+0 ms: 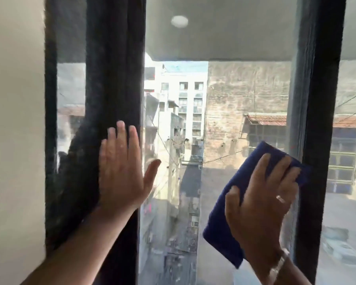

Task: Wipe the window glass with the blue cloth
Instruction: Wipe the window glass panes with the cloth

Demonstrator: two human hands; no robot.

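The window glass (214,99) fills the middle of the view between two dark frame bars. A folded blue cloth (224,219) lies flat against the lower right of the pane. My right hand (261,202) presses on the cloth with fingers spread over it, its upper corner touching the right frame bar. My left hand (123,167) rests flat and spread on the left frame bar (113,79), thumb over the glass edge, holding nothing.
A dark right frame bar (321,99) borders the pane, with another pane (351,161) beyond it. A cream wall (14,140) stands at the left. Buildings and a street show far below through the glass.
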